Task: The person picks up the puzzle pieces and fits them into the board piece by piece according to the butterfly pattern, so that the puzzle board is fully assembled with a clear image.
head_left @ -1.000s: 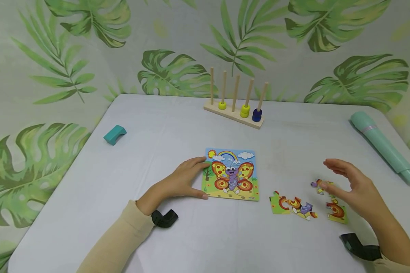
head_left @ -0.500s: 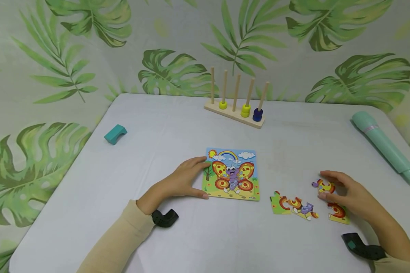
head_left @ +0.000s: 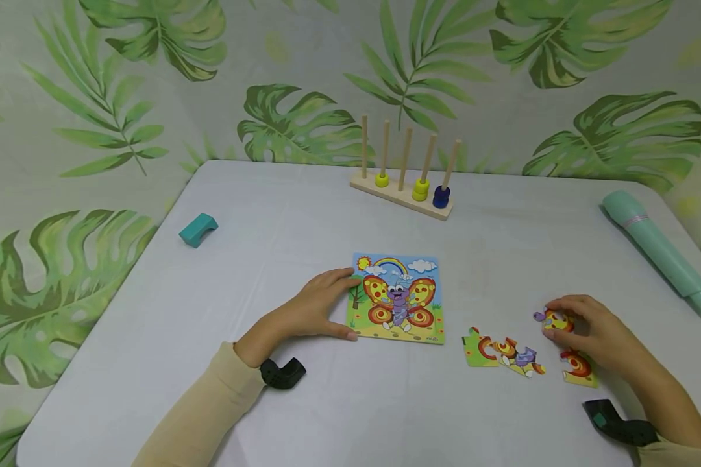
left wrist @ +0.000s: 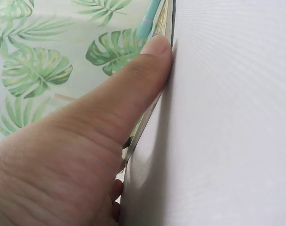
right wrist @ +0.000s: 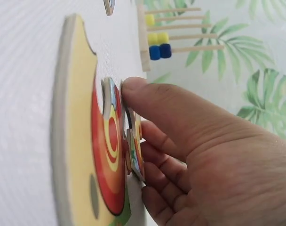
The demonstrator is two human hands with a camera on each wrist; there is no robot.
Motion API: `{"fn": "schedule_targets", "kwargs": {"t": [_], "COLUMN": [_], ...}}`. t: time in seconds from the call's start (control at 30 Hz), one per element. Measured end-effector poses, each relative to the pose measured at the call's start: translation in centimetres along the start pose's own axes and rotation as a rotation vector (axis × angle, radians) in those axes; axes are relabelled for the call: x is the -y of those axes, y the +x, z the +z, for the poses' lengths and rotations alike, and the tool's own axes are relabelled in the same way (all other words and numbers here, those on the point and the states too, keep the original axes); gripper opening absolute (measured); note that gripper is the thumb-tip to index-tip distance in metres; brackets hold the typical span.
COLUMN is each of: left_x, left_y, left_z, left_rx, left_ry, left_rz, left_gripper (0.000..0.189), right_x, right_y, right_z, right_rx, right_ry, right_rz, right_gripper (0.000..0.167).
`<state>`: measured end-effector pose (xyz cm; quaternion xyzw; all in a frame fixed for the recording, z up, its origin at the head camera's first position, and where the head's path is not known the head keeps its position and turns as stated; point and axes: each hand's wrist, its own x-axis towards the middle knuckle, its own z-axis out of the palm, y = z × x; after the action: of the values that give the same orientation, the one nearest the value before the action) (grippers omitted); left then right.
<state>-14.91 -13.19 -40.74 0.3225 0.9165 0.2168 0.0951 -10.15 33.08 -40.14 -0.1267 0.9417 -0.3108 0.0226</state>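
Note:
A square butterfly puzzle board [head_left: 395, 301] lies flat on the table. My left hand [head_left: 312, 308] rests at its left side, fingertips on the upper left edge and thumb along the lower left corner. To the right, my right hand [head_left: 598, 334] holds a yellow-and-red puzzle piece [head_left: 556, 319] between thumb and curled fingers, low over the table. Just below that hand lies a loose piece with a red-orange swirl [right wrist: 110, 150]. Between the board and this hand sit a green-edged piece [head_left: 478, 350] and a piece with purple and orange parts [head_left: 521, 357].
A wooden peg stand [head_left: 403, 194] with yellow and dark blue beads stands at the back. A teal arch block [head_left: 198, 229] lies at the left, and a mint-green microphone-shaped object [head_left: 657, 250] at the right edge. Leafy cloth [head_left: 304, 126] hangs behind the white table.
My right hand has come down to the loose pieces and its thumb and fingers have closed around one. The swirl piece has shifted slightly. My left hand stays at the board.

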Motion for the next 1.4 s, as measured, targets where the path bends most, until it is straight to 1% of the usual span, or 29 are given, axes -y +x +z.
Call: {"fn": "schedule_targets", "kwargs": {"t": [0.13,0.2,0.27,0.33,0.5,0.57,0.63,0.73,0.77,0.83,0.93,1.03,1.2,1.33,1.4], "left_x": [0.1,0.2,0.2,0.2,0.1,0.0,-0.1,-0.1,-0.1,0.0,0.0,0.0,0.0,0.0,0.0], "left_y": [0.0,0.0,0.0,0.0,0.0,-0.1,0.0,0.0,0.0,0.0,0.0,0.0,0.0,0.0,-0.1], "left_z": [0.1,0.2,0.2,0.2,0.1,0.0,0.0,0.0,0.0,0.0,0.0,0.0,0.0,0.0,0.0], "left_rx": [-0.007,-0.01,-0.012,-0.013,-0.016,-0.014,-0.014,-0.012,-0.014,-0.017,-0.015,-0.012,-0.014,-0.016,-0.012], "left_ry": [0.005,0.008,0.011,0.013,-0.001,-0.003,0.002,0.01,0.009,0.005,0.0,0.003,0.002,0.001,0.003], "left_rz": [0.004,0.007,0.01,0.011,0.015,0.016,0.019,0.018,0.019,0.021,0.014,0.01,0.014,0.018,0.016], "left_gripper": [0.096,0.096,0.096,0.096,0.096,0.096,0.095,0.095,0.095,0.095,0.095,0.096,0.096,0.096,0.097], "right_x": [0.3,0.5,1.1,1.9,5.1,6.5,8.0,10.1,10.8,12.1,13.7,14.7,15.1,14.7,14.4], "right_y": [0.0,0.0,0.0,0.0,0.3,0.6,1.1,1.9,2.2,2.8,3.5,4.3,5.8,6.8,7.2], "right_z": [0.0,-0.1,-0.3,-0.4,-0.2,0.0,0.3,1.1,1.4,2.1,3.4,4.9,7.1,8.3,8.8], "right_rx": [-0.011,-0.033,-0.068,-0.121,-0.244,-0.269,-0.285,-0.292,-0.287,-0.27,-0.231,-0.184,-0.089,-0.009,0.018], "right_ry": [-0.052,-0.072,-0.079,-0.078,-0.02,0.012,0.041,0.059,0.066,0.09,0.128,0.159,0.167,0.12,0.091], "right_rz": [0.061,0.081,0.076,0.055,-0.066,-0.146,-0.244,-0.359,-0.382,-0.396,-0.37,-0.334,-0.282,-0.256,-0.242], "right_gripper": [0.046,0.049,0.048,0.047,0.044,0.046,0.05,0.056,0.056,0.056,0.05,0.045,0.041,0.041,0.041]}}
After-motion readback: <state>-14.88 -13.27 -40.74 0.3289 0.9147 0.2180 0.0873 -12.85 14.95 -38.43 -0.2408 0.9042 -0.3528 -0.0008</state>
